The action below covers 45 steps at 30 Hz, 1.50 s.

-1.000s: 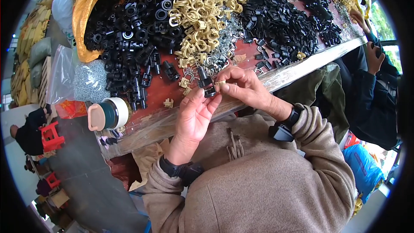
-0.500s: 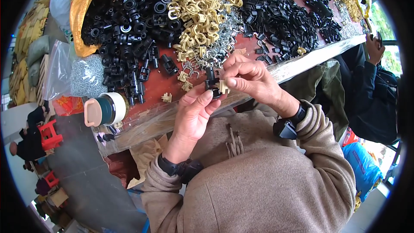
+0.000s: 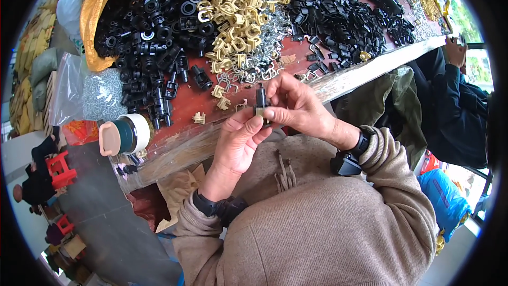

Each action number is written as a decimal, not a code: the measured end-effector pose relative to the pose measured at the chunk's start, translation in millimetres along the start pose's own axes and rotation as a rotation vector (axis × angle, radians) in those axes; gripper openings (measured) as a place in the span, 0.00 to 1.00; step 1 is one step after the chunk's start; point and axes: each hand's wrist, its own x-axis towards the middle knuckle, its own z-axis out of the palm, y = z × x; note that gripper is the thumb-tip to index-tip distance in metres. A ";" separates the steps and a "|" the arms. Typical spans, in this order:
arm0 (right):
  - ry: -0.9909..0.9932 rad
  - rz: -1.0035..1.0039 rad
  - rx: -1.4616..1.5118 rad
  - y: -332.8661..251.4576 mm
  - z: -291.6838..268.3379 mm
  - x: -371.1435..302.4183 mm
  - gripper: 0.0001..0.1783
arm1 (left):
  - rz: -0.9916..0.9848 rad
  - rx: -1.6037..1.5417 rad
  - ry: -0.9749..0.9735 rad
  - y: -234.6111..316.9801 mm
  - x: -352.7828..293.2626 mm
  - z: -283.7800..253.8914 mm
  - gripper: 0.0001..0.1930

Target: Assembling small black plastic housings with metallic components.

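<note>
Above the near table edge, my left hand (image 3: 238,137) grips a small black plastic housing (image 3: 261,95), which stands upright between thumb and fingers. A beige plastic clip (image 3: 259,111) sits against the housing's lower part, partly hidden by my fingertips. My right hand (image 3: 307,111) closes in from the right, its thumb pressed at the clip and its curled fingers beside the housing's top. How deeply the clip sits inside the housing cannot be made out. Loose beige clips (image 3: 199,118) lie on the red tabletop (image 3: 182,108) to the left.
Piles of black fittings (image 3: 153,42), beige clips (image 3: 233,16), bent metal pieces (image 3: 272,34) and small black parts (image 3: 338,21) cover the table's far side. A lidded cup (image 3: 127,133) and a bag of screws (image 3: 103,92) stand left. Another person (image 3: 455,111) sits at right.
The beige clip has gone from beside the black housing to against its lower part. My right thumb has moved left toward my left fingertips, and the housing appears more upright.
</note>
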 end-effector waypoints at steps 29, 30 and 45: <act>0.033 -0.034 -0.015 -14.5 -22.7 -7.2 0.11 | 0.052 0.182 0.054 10.7 5.0 16.0 0.14; 0.029 -0.034 -0.016 -13.7 -17.4 -8.8 0.11 | 0.042 0.188 0.046 10.4 3.9 16.8 0.14; -0.015 -0.011 -0.120 -20.7 -5.3 -26.2 0.08 | 0.022 0.169 0.034 1.9 -4.8 16.2 0.13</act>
